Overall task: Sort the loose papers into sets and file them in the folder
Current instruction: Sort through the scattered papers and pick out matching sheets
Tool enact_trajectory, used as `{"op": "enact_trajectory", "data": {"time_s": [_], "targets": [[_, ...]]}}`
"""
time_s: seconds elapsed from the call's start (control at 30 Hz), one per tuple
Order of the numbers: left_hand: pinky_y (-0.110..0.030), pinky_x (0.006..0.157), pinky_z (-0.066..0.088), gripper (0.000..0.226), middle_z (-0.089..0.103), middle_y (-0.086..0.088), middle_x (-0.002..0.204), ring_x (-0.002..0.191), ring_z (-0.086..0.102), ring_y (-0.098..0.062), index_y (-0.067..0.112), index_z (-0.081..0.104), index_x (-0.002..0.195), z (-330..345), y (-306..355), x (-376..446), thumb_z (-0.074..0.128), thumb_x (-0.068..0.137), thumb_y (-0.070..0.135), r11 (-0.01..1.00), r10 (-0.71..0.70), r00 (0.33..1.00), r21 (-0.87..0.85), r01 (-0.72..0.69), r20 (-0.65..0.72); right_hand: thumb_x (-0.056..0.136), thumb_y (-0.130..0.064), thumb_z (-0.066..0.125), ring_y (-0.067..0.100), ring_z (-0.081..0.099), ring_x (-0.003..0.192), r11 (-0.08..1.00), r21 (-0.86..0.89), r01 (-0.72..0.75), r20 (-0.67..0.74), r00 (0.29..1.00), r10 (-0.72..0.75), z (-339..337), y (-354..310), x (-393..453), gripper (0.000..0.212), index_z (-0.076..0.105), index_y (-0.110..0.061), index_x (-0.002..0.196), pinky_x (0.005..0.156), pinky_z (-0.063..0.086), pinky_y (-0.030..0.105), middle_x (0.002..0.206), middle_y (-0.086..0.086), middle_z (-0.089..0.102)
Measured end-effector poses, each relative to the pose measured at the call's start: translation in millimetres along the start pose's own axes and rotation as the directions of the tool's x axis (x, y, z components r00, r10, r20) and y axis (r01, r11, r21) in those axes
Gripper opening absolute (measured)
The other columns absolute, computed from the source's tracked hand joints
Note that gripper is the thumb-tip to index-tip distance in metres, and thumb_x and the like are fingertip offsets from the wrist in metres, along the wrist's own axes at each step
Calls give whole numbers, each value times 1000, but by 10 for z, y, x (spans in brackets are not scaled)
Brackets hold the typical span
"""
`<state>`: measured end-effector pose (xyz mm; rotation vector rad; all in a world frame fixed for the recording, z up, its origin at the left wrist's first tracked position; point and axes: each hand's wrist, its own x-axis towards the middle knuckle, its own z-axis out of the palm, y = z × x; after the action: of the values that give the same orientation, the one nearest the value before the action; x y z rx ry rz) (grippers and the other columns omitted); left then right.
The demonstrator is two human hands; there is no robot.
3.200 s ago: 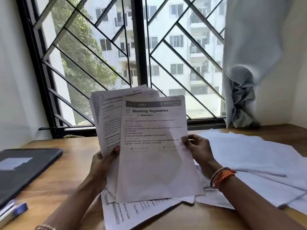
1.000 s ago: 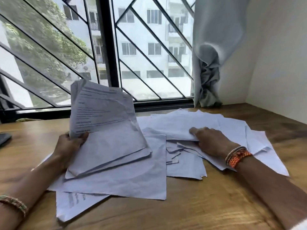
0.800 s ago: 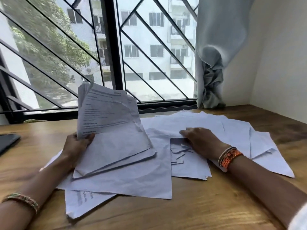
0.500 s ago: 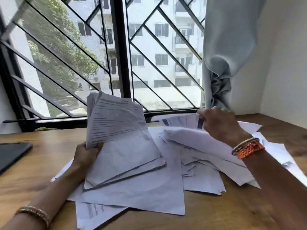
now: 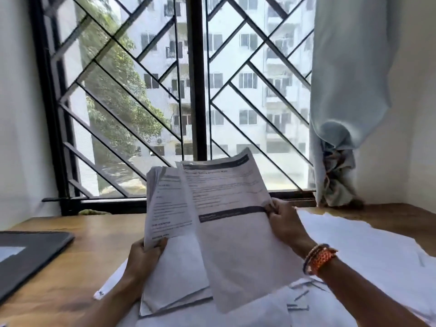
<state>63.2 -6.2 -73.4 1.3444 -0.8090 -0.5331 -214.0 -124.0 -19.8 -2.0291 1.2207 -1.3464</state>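
Loose papers (image 5: pixel 368 251) lie spread over the wooden table (image 5: pixel 77 263) by the barred window (image 5: pixel 179 95), hidden partly by the stack (image 5: pixel 169 208) the left hand (image 5: pixel 146 253) grips and the printed sheet (image 5: pixel 236 223) the right hand (image 5: pixel 283 223) pinches, with a dark folder (image 5: pixel 28 253) far left.

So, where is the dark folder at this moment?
In the head view, the dark folder lies on the wooden table at the far left edge, left of the left hand and its stack of papers.
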Motion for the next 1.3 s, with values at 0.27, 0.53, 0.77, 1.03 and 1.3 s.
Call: {"op": "enact_trajectory", "data": {"time_s": [0.27,0.53,0.77,1.03,1.3], "targets": [[-27,64,48,12,66,-7,78,69,61,-21,10,65,78,51,36,-62,62,90,9,999,49,999,-17,-49,7,96,-8,46,23,62,81,986,39,-164,68,985,161,323,206,-314,25,64,-10,79,72,50,33,81,3,67],[-21,48,53,14,69,4,61,56,64,-11,7,65,81,7,82,-63,61,91,16,994,54,998,-94,-51,25,99,-21,49,25,62,78,985,56,-166,36,986,164,368,228,-369,28,66,-4,84,69,47,34,78,5,67],[-20,49,53,11,70,7,60,54,65,-6,10,66,78,26,111,-148,64,87,15,995,79,992,-76,-71,102,97,-24,51,24,61,74,992,44,-114,36,993,113,343,174,-381,29,64,-4,81,67,48,35,75,7,67],[-17,48,51,16,68,6,56,50,60,-2,9,68,69,41,69,-123,67,85,4,993,109,985,-46,-104,130,86,-24,61,28,64,70,994,38,-99,16,995,99,191,167,-363,25,69,-2,79,61,50,37,75,13,69],[-20,48,51,33,68,1,58,51,60,-6,14,73,53,13,48,-74,68,82,1,992,121,980,-63,-112,159,73,-23,76,25,68,72,903,323,-283,184,955,233,130,183,-319,14,74,-9,74,68,53,37,79,11,73]]}}
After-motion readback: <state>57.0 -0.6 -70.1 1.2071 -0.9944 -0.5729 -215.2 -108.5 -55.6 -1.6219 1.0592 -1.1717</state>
